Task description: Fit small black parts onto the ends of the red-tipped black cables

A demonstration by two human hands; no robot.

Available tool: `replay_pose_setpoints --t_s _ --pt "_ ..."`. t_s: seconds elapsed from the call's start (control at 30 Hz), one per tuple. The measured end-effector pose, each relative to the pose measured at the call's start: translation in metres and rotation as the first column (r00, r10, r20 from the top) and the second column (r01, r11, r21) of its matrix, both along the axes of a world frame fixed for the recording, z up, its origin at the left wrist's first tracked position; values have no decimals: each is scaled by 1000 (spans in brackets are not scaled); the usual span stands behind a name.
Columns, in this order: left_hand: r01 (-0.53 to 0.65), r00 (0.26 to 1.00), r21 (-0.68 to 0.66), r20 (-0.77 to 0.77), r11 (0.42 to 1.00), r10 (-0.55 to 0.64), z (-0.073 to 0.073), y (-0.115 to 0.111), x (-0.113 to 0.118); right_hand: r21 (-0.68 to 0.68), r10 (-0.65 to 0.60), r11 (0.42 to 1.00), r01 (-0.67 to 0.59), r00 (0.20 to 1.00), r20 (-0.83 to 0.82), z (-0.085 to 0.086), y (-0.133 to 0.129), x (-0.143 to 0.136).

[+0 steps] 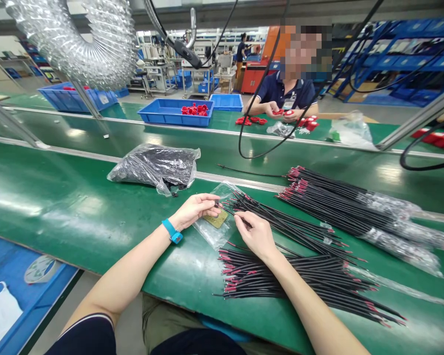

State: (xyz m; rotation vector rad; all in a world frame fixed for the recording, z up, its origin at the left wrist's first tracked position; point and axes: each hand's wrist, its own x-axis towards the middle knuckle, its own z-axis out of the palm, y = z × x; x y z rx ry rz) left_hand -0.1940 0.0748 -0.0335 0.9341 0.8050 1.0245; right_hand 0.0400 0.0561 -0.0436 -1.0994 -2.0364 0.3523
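A slim black cable (228,211) lies over the middle of the green workbench (70,197), its near end pointing toward a small black piece (217,202). The person's left hand (193,210) pinches that piece between thumb and fingertips, while the right hand (256,233) is closed on the cable just behind its end; the hands are apart, with a short gap between them. Whether cable and piece touch is too small to tell. The step in hand looks like bringing the cable end to the piece, and the next move seems to call for steady alignment: the left grip kept firm, the right guiding the tip straight without bending it. Just beneath the fingers is a yellowish flat pad (218,220) on a clear plastic bag (211,237). Loose red-tipped cables (281,217) fan out beside the right hand, with another cable pile (299,278) nearer the body and wrapped bundles (355,209) farther right. Beyond the left hand rests a clear bag of black parts (151,165). Across the bench, a co-worker (299,92) handles red parts (288,114) near a blue tray (155,117).
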Motion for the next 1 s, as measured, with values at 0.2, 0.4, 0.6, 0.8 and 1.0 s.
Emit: replay_pose_setpoints --t_s 0.2,0.4,0.6,0.8,1.0 --pt "-38 995 28 -87 999 40 6 -2 2 28 -29 999 28 999 36 -1 0 1" --pt "-47 990 59 -131 997 55 8 -2 2 93 -43 995 34 995 93 2 -2 0" --pt "-53 986 86 -156 995 66 5 -3 1 235 -61 972 18 982 178 4 -3 0" --pt "-76 972 116 -214 990 100 6 -1 0 324 -63 946 -16 970 234 1 -2 2" --pt "-62 993 -12 -101 998 60 9 0 0 404 -68 914 -32 971 230 5 -1 3"
